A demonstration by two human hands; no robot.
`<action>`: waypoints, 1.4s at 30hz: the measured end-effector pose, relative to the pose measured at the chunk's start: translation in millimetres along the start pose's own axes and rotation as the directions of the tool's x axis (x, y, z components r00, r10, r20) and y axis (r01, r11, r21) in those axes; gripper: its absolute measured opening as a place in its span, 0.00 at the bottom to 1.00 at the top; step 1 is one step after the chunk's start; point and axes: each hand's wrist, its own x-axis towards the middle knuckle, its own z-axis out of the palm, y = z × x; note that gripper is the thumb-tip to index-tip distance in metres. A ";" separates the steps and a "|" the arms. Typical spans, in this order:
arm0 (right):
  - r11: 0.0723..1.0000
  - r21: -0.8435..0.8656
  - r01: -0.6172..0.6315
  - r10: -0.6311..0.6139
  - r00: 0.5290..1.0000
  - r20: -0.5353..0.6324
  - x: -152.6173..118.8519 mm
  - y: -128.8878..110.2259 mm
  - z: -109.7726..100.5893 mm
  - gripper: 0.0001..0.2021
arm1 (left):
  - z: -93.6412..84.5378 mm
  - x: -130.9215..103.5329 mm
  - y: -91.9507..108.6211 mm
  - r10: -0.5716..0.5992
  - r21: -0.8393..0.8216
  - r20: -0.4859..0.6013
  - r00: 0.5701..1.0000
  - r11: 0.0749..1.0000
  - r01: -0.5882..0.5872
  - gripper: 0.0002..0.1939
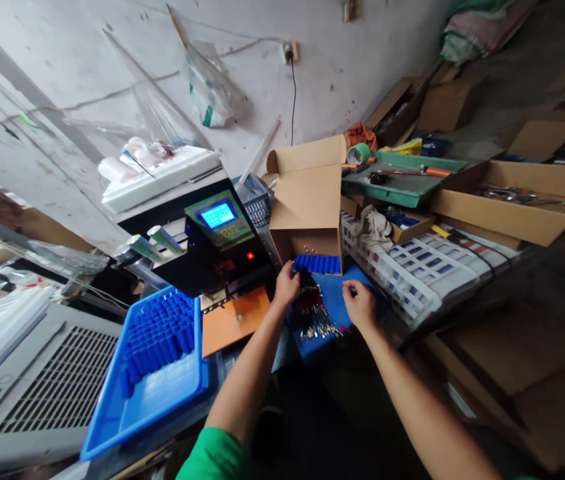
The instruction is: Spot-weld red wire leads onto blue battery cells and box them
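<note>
My left hand (288,284) is at the front left corner of an open cardboard box (307,200), fingers curled together. It is beside a row of blue cylindrical cells (318,264) in the box; whatever its fingers hold is hidden. Below lies a bundle of wire leads (316,313) with metal ends, spread over a blue surface (332,293). To the right of that bundle my right hand (361,305) hovers, thumb and forefinger closed in a pinch. Anything between those fingertips is too small to make out.
On the left stand a machine with a lit screen (218,215), an orange plate (236,321) and a blue tray (162,393) of many cells. A white plastic crate (412,277), a green tray (402,177) and a cardboard box (522,213) are on the right.
</note>
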 end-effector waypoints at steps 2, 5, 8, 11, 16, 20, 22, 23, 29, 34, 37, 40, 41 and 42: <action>1.000 -0.018 -0.018 0.019 1.000 0.019 1.4 -0.9 -1.5 0.16 | -17.8 -18.6 9.4 0.066 -0.094 0.027 0.997 0.994 -0.063 0.21; 0.999 -0.026 -0.039 0.040 0.999 0.033 2.7 -2.7 -3.2 0.16 | -55.1 -60.8 21.7 0.148 -0.104 0.036 0.988 0.984 -0.143 0.19; 0.998 -0.026 -0.050 0.051 0.997 0.049 4.4 -3.7 -5.7 0.16 | -100.0 -111.1 24.4 0.192 -0.034 -0.006 0.981 0.981 -0.192 0.19; 0.997 -0.007 -0.077 0.077 0.993 0.088 8.2 -7.5 -9.8 0.15 | -145.9 -153.0 11.3 0.258 0.106 -0.092 0.962 0.963 -0.249 0.18; 0.994 -0.085 0.070 -0.052 0.979 0.196 10.0 -41.5 -5.5 0.14 | -207.0 -191.0 -35.8 0.377 0.352 -0.313 0.872 0.898 -0.262 0.16; 0.913 -0.285 0.292 -0.122 0.861 0.493 3.0 -86.2 21.0 0.08 | -224.8 -205.9 -68.0 0.301 0.354 -0.396 0.868 0.922 -0.158 0.18; 0.854 -0.390 0.344 -0.046 0.797 0.602 -0.5 -105.7 36.9 0.09 | -225.1 -209.8 -76.3 0.277 0.324 -0.412 0.868 0.935 -0.144 0.18; 0.820 -0.440 0.366 -0.003 0.771 0.637 -1.8 -113.8 44.2 0.08 | -224.3 -210.9 -78.5 0.271 0.311 -0.418 0.867 0.940 -0.144 0.18; 0.614 -0.599 0.514 0.162 0.661 0.733 -5.5 -140.1 71.1 0.13 | -220.8 -212.1 -79.4 0.280 0.278 -0.434 0.856 0.946 -0.169 0.16; 0.587 -0.627 0.512 0.222 0.643 0.733 -6.7 -144.1 78.4 0.18 | -219.3 -212.1 -79.7 0.305 0.301 -0.427 0.851 0.936 -0.184 0.16; 0.587 -0.643 0.491 0.245 0.649 0.720 -7.3 -143.5 80.2 0.19 | -217.5 -211.2 -80.0 0.303 0.298 -0.428 0.851 0.937 -0.184 0.16; 0.592 -0.655 0.469 0.262 0.657 0.707 -5.3 -139.0 81.0 0.19 | -216.3 -210.0 -80.3 0.295 0.306 -0.427 0.855 0.937 -0.170 0.16; 0.598 -0.659 0.457 0.263 0.664 0.700 -3.1 -136.1 80.9 0.18 | -216.0 -209.6 -80.4 0.290 0.310 -0.426 0.857 0.937 -0.163 0.16; 0.617 -0.657 0.433 0.258 0.678 0.689 0.0 -132.5 80.6 0.17 | -215.9 -209.4 -80.6 0.285 0.313 -0.425 0.859 0.937 -0.156 0.16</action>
